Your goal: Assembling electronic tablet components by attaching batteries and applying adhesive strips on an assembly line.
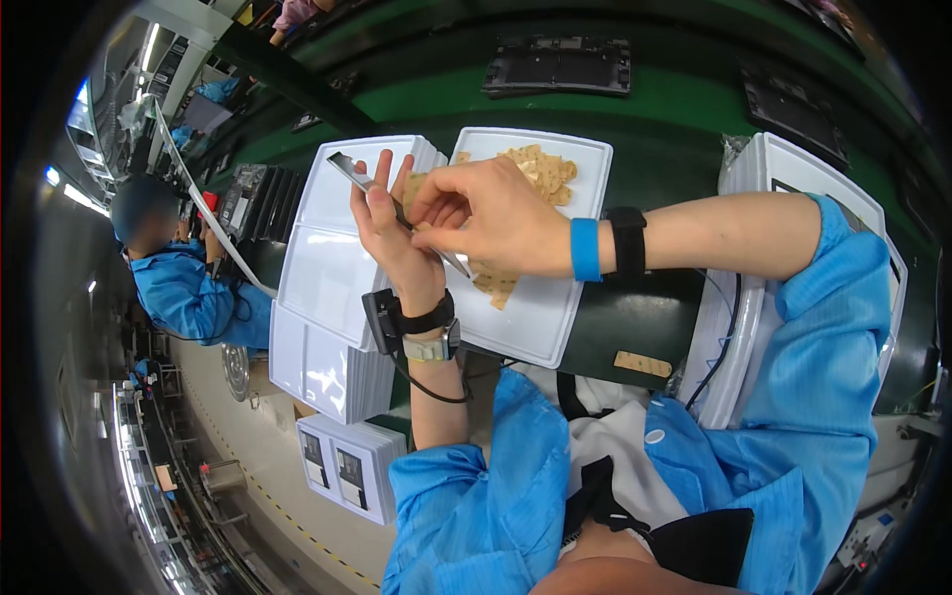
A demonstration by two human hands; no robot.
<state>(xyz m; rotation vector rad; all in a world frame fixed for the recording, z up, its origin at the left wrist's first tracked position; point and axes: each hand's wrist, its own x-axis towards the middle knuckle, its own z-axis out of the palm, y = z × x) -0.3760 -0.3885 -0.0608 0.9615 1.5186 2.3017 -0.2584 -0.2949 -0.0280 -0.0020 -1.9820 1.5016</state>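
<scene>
My left hand (pixel 394 238) is raised in front of the white trays with its fingers spread. A slim metal tool that looks like tweezers (pixel 347 167) lies slantwise across its fingers, its pointed end down to the right. My right hand (pixel 496 213) reaches in from the right, thumb and fingers bent into a pinch against my left palm, over the tool's middle. Whatever is in that pinch is hidden. Below and behind my hands, a white tray (pixel 535 332) bears a heap of tan paper-like pieces (pixel 543 174). More tan pieces (pixel 496 288) lie under my right hand.
Stacked white trays (pixel 322 288) stand to the left, and another stack (pixel 749 198) to the right. A single tan strip (pixel 643 364) lies on the green bench (pixel 635 327). Dark flat device parts (pixel 557 67) sit at the back. Someone in blue (pixel 198 288) works at far left.
</scene>
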